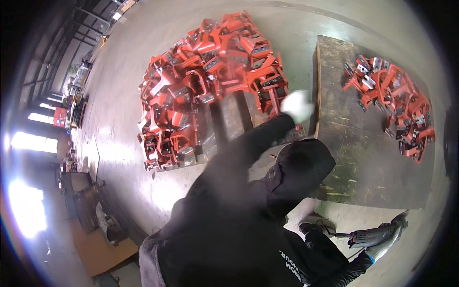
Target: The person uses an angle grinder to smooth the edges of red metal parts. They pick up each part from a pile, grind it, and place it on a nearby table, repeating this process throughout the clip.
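My left arm, in a black sleeve, stretches up across the middle. Its white-gloved left hand (297, 106) hangs at the right edge of a big heap of red metal brackets (205, 52). Motion smears the fingers, so I cannot tell their pose or whether they touch a bracket. At the lower right, my gloved right hand (384, 248) has its fingers round a dark, long-bodied power tool (370, 235). A thin dark rod or cable runs from the tool's left end. Many brackets carry dark and silvery metal blocks.
A worn dark table or platform (363, 158) stands at right, bearing a smaller group of red brackets (401, 100). Wooden pallet boards (222, 122) show beneath the big heap. A rounded black shape (306, 165) lies below my left hand. Brown board (100, 251) and clutter are at lower left.
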Action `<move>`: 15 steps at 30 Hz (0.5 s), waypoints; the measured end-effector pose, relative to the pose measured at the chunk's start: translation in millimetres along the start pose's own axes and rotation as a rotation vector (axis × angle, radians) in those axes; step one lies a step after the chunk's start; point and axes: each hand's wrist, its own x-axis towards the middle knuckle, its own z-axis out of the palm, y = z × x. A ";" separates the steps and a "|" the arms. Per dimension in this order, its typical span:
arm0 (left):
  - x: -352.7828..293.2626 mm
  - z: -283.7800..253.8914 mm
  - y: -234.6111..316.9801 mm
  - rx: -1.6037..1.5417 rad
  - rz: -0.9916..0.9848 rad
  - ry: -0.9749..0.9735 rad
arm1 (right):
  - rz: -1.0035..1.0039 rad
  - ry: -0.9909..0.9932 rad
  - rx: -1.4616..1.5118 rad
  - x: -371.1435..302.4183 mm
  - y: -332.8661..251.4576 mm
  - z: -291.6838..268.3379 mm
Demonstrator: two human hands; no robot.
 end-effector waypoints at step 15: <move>-36.8 -259.4 -363.8 1.110 0.187 -0.277 | 0.044 -0.039 -0.289 -31.8 19.7 113.8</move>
